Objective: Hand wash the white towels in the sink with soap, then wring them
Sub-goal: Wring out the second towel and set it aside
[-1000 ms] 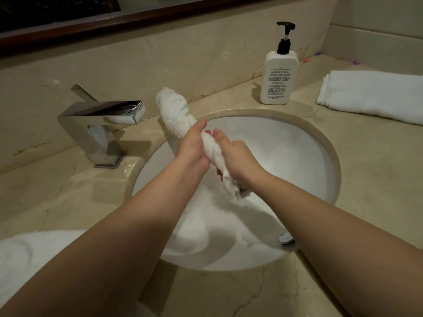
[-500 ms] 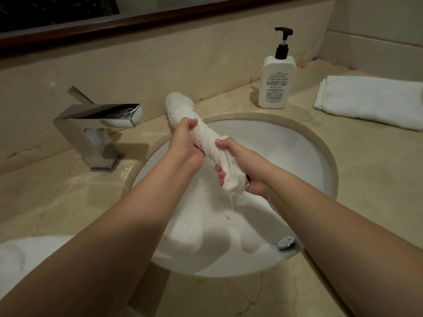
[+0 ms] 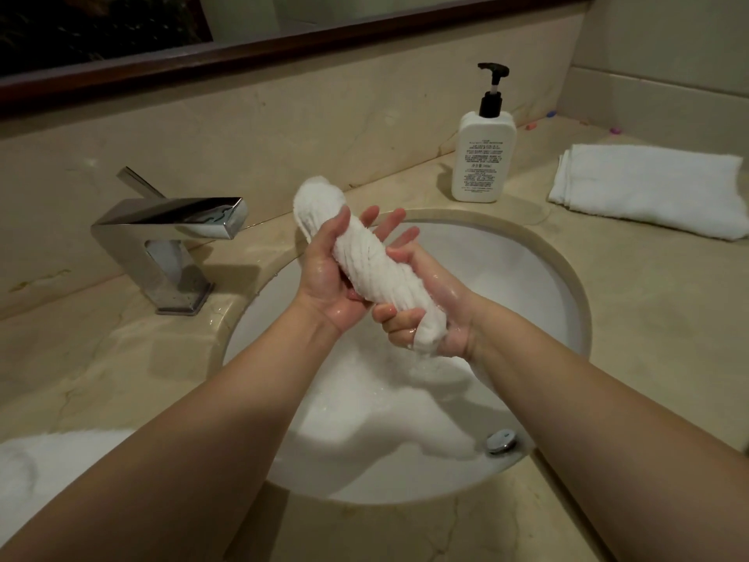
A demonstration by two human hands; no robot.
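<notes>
Item: twisted white towel (image 3: 367, 263), held over the soapy sink (image 3: 567, 285) during wringing.

Detail: Towel roll slants from upper left to lower right above the foam; water drips from its lower end. Left hand (image 3: 324, 273) cradles the upper part, fingers (image 3: 381, 215) straight and spread behind the roll, not closed on it. Right hand (image 3: 421, 310) grips the lower end, fingers curled round it. Nearby on the marble tabletop (image 3: 628, 318): soap pump bottle (image 3: 483, 156), folded towel (image 3: 652, 188), chrome faucet (image 3: 170, 233), another white towel (image 3: 48, 468) at near left. Risks, judged: with the left hand loose, the upper end could untwist or slip into the suds, soaking again; uneven grip would leave water in the roll; drips may reach the tabletop.
</notes>
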